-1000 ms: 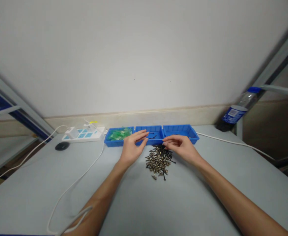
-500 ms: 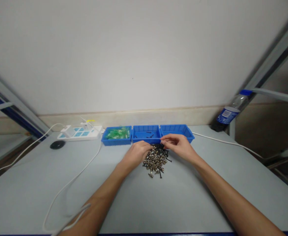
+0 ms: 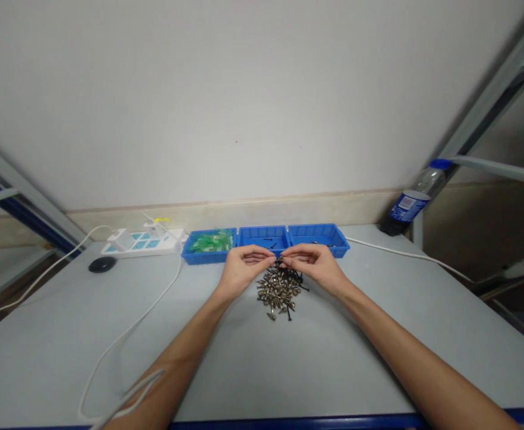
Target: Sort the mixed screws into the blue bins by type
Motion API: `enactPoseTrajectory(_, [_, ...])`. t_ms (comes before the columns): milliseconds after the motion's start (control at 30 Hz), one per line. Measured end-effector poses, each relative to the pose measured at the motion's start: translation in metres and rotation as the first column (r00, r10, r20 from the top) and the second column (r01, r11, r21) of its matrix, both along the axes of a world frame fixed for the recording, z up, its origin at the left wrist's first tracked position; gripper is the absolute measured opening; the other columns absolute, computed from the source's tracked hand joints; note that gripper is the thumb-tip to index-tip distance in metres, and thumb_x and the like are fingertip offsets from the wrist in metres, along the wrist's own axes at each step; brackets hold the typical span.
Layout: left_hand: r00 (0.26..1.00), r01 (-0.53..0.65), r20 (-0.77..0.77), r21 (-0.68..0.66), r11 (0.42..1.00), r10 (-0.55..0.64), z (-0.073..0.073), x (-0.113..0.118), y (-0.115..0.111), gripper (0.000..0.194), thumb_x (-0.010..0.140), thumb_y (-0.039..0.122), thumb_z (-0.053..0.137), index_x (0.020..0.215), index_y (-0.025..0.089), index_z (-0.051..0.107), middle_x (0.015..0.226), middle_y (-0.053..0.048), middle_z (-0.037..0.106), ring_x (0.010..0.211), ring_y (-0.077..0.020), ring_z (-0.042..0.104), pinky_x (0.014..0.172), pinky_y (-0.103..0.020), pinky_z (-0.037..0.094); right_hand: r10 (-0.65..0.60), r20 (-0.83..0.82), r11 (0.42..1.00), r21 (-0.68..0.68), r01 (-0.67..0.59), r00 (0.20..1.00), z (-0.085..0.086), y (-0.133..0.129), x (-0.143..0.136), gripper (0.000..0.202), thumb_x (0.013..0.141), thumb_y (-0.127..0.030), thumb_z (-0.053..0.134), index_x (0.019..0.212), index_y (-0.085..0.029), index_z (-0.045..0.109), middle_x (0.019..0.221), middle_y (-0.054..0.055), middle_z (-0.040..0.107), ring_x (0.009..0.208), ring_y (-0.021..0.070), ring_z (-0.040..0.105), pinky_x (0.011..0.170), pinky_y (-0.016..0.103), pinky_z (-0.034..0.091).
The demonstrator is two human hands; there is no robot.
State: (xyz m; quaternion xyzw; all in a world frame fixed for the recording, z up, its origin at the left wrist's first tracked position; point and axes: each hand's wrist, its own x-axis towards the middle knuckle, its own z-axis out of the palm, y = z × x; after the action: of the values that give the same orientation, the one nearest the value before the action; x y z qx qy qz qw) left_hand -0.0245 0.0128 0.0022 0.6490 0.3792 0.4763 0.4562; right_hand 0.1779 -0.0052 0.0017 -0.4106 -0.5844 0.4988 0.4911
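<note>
A pile of screws (image 3: 277,289), brassy and black mixed, lies on the table in front of three blue bins. Over its far edge my left hand (image 3: 243,267) is closed in a pinch, thumb against fingers. My right hand (image 3: 318,267) faces it, pinched as well, fingertips almost meeting the left ones. Dark screw-like bits show between the fingertips; which hand grips them is unclear. Behind my hands, the middle bin (image 3: 262,232) holds a few black screws. In the right bin (image 3: 322,230) lie a few small screws, partly hidden by its front wall.
The left blue bin (image 3: 208,258) contains green plastic-looking pieces. A white power strip (image 3: 168,243) with plugs and a black disc (image 3: 102,264) are farther left. A white cable (image 3: 141,313) crosses the table and my left forearm. A bottle (image 3: 407,206) leans at the back right.
My left hand has risen from the pile's left side to its far edge. My right hand has shifted left, so the fingertips nearly meet. Small screws now show in the right bin.
</note>
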Motion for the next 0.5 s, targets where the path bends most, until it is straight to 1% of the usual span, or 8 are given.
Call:
enactPoseTrajectory(67, [0.997,-0.069,-0.016,0.005,0.998,0.069,0.0,-0.001,0.002,0.019,0.074,0.031,0.081,0.082,0.014,0.076,0.08,-0.009,0.08,0.075,-0.0244,0.078,0.077,-0.036,0.066,-0.016,0.017,1.0,-0.015,0.017,1.0,0.0,0.001,0.001,0.024,0.072,-0.036,0.08,0.09,-0.02,0.077,0.086,0.009,0.08,0.084,0.0251,0.077,0.085,0.041,0.06])
enactPoseTrajectory(167, [0.951,-0.292,-0.061,0.134,0.947,0.302,0.0,-0.003,0.007,0.015,0.079,0.028,0.077,0.086,0.014,0.077,0.085,-0.009,0.08,0.079,-0.0246,0.078,0.082,-0.039,0.066,-0.071,0.104,0.997,0.011,0.07,0.992,-0.001,0.004,0.005,0.025,0.074,-0.037,0.078,0.091,-0.019,0.077,0.087,0.01,0.08,0.082,0.0254,0.077,0.083,0.042,0.061])
enactPoseTrajectory(200, [0.93,-0.345,-0.07,0.174,0.922,0.361,0.0,-0.004,0.009,0.017,0.081,0.026,0.075,0.091,0.014,0.078,0.089,-0.009,0.08,0.081,-0.0246,0.078,0.084,-0.04,0.066,-0.085,0.137,0.996,0.029,0.081,0.987,-0.002,0.005,0.007,0.025,0.074,-0.036,0.078,0.091,-0.019,0.077,0.088,0.01,0.08,0.082,0.0252,0.077,0.083,0.042,0.061])
enactPoseTrajectory(267, [0.911,-0.369,-0.102,0.231,0.9,0.4,-0.001,-0.006,0.011,0.026,0.084,0.024,0.072,0.107,0.012,0.076,0.099,-0.011,0.08,0.089,-0.0245,0.078,0.089,-0.041,0.064,-0.106,0.18,0.994,0.058,0.097,0.978,-0.003,0.007,0.011,0.024,0.075,-0.036,0.077,0.092,-0.018,0.077,0.089,0.01,0.079,0.081,0.0247,0.076,0.083,0.042,0.06])
enactPoseTrajectory(333, [0.902,-0.329,-0.167,0.328,0.885,0.397,-0.002,-0.009,0.012,0.031,0.087,0.022,0.069,0.116,0.012,0.073,0.106,-0.012,0.079,0.093,-0.0234,0.077,0.093,-0.04,0.062,-0.122,0.185,0.992,0.06,0.113,0.975,-0.004,0.009,0.013,0.024,0.076,-0.036,0.076,0.092,-0.018,0.076,0.088,0.01,0.079,0.08,0.0242,0.076,0.082,0.042,0.061])
enactPoseTrajectory(367, [0.896,-0.277,-0.221,0.398,0.874,0.385,-0.002,-0.01,0.011,0.03,0.088,0.022,0.067,0.116,0.013,0.073,0.108,-0.012,0.078,0.093,-0.0227,0.077,0.093,-0.04,0.061,-0.129,0.18,0.991,0.056,0.121,0.975,-0.004,0.009,0.014,0.024,0.075,-0.035,0.076,0.092,-0.018,0.076,0.088,0.01,0.079,0.079,0.0238,0.076,0.082,0.042,0.061])
enactPoseTrajectory(433, [0.865,-0.097,-0.382,0.51,0.855,0.326,-0.001,-0.014,0.01,0.024,0.091,0.021,0.062,0.11,0.016,0.076,0.106,-0.01,0.079,0.091,-0.022,0.076,0.092,-0.039,0.06,-0.13,0.168,0.991,0.049,0.124,0.977,-0.004,0.009,0.016,0.023,0.075,-0.034,0.076,0.092,-0.018,0.076,0.088,0.01,0.079,0.078,0.0234,0.075,0.081,0.041,0.061])
enactPoseTrajectory(500, [0.792,0.131,-0.571,0.503,0.854,0.215,-0.001,-0.018,0.009,0.023,0.093,0.019,0.058,0.105,0.018,0.077,0.103,-0.009,0.079,0.092,-0.0227,0.075,0.089,-0.037,0.059,-0.126,0.156,0.992,0.048,0.12,0.98,-0.003,0.009,0.016,0.022,0.075,-0.032,0.075,0.092,-0.018,0.076,0.088,0.01,0.079,0.077,0.0231,0.075,0.081,0.041,0.061])
